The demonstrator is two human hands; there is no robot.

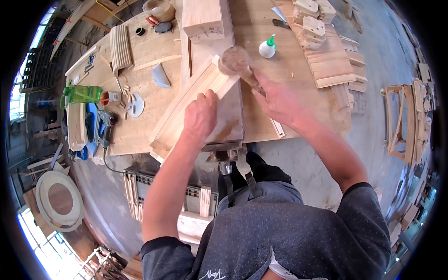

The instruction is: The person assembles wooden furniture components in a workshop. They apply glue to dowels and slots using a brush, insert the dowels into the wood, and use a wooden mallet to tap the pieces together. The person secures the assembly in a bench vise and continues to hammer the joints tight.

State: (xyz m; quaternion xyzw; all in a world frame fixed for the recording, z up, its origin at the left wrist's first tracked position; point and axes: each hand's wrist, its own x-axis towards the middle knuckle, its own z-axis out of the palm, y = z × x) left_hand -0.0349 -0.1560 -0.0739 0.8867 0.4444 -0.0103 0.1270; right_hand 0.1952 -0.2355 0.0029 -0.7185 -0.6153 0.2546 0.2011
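My right hand point(277, 100) is closed round the handle of a mallet point(234, 60) with a thick, rounded brown head, slightly blurred. The mallet head is at the far end of a long, pale wooden box-like piece point(175, 122); whether they touch I cannot tell. That piece lies slantwise over the bench, its near end reaching the front edge. My left hand point(200, 114) is curled in a fist over its right side, fingertips hidden. To the right of the mallet stands a white glue bottle point(267, 48) with a green nozzle.
A large timber block point(202, 18) stands at the back of the workbench point(289, 123). Leftward are a green bottle point(86, 94), a power tool point(106, 126) with a cord, dowels point(126, 97) and slatted wood point(121, 49). Stacked boards point(329, 65) and shaped wooden parts point(312, 30) lie right.
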